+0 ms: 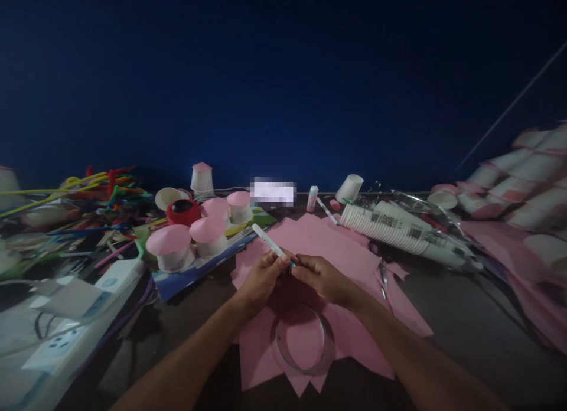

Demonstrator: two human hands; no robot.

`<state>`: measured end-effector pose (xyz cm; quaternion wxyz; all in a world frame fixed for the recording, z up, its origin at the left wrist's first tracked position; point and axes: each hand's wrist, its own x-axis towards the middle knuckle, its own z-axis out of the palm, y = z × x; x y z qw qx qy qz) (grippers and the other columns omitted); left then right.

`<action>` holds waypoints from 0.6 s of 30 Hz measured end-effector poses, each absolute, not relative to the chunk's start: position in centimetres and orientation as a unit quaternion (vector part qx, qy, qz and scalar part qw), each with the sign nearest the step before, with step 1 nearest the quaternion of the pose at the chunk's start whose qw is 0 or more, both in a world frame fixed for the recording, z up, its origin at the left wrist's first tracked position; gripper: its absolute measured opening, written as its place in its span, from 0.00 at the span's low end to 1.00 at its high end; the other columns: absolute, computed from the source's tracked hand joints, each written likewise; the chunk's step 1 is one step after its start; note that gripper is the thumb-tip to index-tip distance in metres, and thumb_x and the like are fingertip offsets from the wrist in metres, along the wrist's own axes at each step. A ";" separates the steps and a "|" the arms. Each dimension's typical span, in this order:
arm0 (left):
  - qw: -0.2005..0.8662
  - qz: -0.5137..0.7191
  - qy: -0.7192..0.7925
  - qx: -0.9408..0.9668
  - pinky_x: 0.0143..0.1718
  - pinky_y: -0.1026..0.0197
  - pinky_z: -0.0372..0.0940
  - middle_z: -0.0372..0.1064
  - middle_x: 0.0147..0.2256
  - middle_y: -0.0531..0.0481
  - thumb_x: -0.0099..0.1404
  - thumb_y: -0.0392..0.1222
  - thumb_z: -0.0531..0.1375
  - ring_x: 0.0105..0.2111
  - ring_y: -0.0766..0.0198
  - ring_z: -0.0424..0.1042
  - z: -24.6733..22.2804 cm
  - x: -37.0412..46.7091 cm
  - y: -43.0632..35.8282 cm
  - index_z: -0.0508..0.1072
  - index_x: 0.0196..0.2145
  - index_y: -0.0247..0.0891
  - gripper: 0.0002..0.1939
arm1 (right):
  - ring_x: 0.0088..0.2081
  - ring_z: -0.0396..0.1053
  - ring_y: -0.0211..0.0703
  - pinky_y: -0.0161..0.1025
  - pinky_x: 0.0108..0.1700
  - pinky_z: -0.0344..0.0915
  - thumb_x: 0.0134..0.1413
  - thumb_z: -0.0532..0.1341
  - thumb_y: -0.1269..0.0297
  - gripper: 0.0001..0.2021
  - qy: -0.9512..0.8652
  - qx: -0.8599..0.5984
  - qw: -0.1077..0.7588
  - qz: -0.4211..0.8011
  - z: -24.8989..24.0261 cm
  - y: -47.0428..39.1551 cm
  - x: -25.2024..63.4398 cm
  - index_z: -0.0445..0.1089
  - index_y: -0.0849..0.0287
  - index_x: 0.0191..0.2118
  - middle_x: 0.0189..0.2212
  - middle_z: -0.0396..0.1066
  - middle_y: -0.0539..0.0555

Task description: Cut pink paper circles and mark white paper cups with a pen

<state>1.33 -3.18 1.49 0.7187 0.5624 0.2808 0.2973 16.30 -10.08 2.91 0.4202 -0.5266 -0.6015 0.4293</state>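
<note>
The pink paper [345,245], cut to jagged points along its edges, lay on a dark tabletop and served as reference. Both hands were above its middle. The left hand [266,275] held a white marker [268,241] pinched between thumb and fingers, its barrel slanting up toward the paper's far left side. The right hand [316,275] had its fingers bunched narrow at the marker's teal end; whether they gripped it could not be told, as the fingertips were partly hidden. A thin ring [277,343] lay flat on the near part of the paper, below the wrists. Scissors [384,279] lay on the paper's right part. At its far edge stood a glue stick [312,198], with a slim white pen [326,210] just beside it and a white cup [349,188] tilted farther right. To the paper's right lay a wrapped sleeve of nested cups [390,231]; well beyond that, a heap of pink-capped cups [518,180]. Left of the paper, cups with pink tops [169,245] stood on a blue printed sheet [195,272], near a red roll [182,211]. Farther left were tangled pipe cleaners [101,186] and a white power strip [117,276], both somewhat blurred.
</note>
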 end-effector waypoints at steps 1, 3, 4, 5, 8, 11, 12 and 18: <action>0.716 0.294 0.280 0.567 0.21 0.68 0.47 0.55 0.21 0.57 0.57 0.57 0.61 0.20 0.73 0.52 1.4 1.4 -3.2 0.74 0.35 0.35 0.20 | 0.27 0.57 0.36 0.36 0.31 0.54 0.58 0.56 0.56 0.13 -0.616 -0.539 0.413 0.400 2.9 -10.1 16.3 0.62 0.59 0.27 0.23 0.59 0.46; 0.706 0.294 0.283 0.579 0.21 0.68 0.47 0.56 0.20 0.57 0.58 0.56 0.61 0.20 0.73 0.52 1.3 1.4 -3.2 0.74 0.36 0.35 0.20 | 0.28 0.58 0.36 0.37 0.34 0.54 0.55 0.58 0.64 0.09 -0.654 -0.579 0.395 0.284 3.0 -10.1 16.3 0.61 0.59 0.25 0.24 0.60 0.47; 0.701 0.300 0.284 0.582 0.21 0.68 0.47 0.56 0.20 0.57 0.58 0.56 0.61 0.20 0.73 0.53 1.2 1.4 -3.2 0.74 0.36 0.35 0.20 | 0.29 0.59 0.37 0.38 0.35 0.54 0.53 0.59 0.67 0.09 -0.673 -0.595 0.383 0.215 3.1 -10.1 16.4 0.61 0.59 0.24 0.24 0.61 0.47; 0.697 0.307 0.284 0.582 0.22 0.69 0.48 0.56 0.20 0.57 0.59 0.55 0.61 0.21 0.73 0.53 1.0 1.4 -3.2 0.74 0.36 0.35 0.19 | 0.30 0.60 0.37 0.40 0.37 0.53 0.52 0.59 0.70 0.08 -0.689 -0.605 0.370 0.149 3.2 -10.2 16.4 0.62 0.60 0.24 0.25 0.62 0.48; 0.703 0.329 0.272 0.569 0.23 0.68 0.50 0.58 0.21 0.56 0.59 0.54 0.61 0.22 0.73 0.55 0.7 1.6 -3.0 0.74 0.36 0.34 0.19 | 0.33 0.62 0.40 0.43 0.41 0.51 0.53 0.60 0.72 0.05 -0.720 -0.609 0.332 0.026 3.4 -10.4 16.3 0.64 0.61 0.27 0.28 0.66 0.50; 0.721 0.344 0.263 0.541 0.23 0.68 0.51 0.58 0.21 0.57 0.57 0.54 0.62 0.21 0.73 0.56 0.5 1.9 -2.9 0.73 0.36 0.34 0.19 | 0.36 0.63 0.43 0.44 0.42 0.50 0.55 0.59 0.69 0.04 -0.727 -0.620 0.290 -0.056 3.4 -10.5 15.9 0.66 0.61 0.30 0.31 0.68 0.52; 0.727 0.349 0.263 0.530 0.22 0.68 0.51 0.57 0.21 0.57 0.57 0.54 0.63 0.21 0.73 0.56 0.5 1.9 -2.8 0.73 0.36 0.34 0.19 | 0.37 0.63 0.44 0.45 0.42 0.50 0.56 0.58 0.68 0.04 -0.726 -0.624 0.278 -0.080 3.4 -10.5 15.8 0.67 0.61 0.31 0.31 0.68 0.53; 0.731 0.329 0.278 0.529 0.23 0.68 0.53 0.60 0.22 0.56 0.55 0.55 0.64 0.22 0.71 0.58 0.8 1.5 -2.6 0.74 0.36 0.35 0.20 | 0.35 0.64 0.42 0.42 0.40 0.54 0.57 0.59 0.62 0.10 -0.696 -0.635 0.324 0.084 3.8 -10.0 15.9 0.67 0.61 0.28 0.29 0.68 0.52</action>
